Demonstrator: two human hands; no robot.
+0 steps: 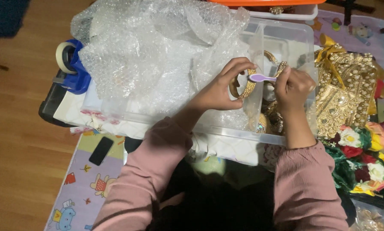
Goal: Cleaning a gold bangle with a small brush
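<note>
My left hand (224, 87) grips a gold bangle (246, 84) studded with small stones, held upright over a clear plastic bin (286, 38). My right hand (293, 87) holds a small purple brush (262, 78) by its handle, with the brush's head touching the bangle's rim. More gold bangles (272, 117) lie in the bin below my hands. A big heap of bubble wrap (153, 55) fills the bin's left side. Both arms wear pink sleeves.
A blue tape dispenser (72, 64) sits left of the bin. Gold beaded ornaments (346, 94) and artificial flowers (367, 158) lie at the right. A black phone (101, 150) rests on a patterned mat (85, 184) over the wooden floor. An orange lid (264, 2) shows at the top.
</note>
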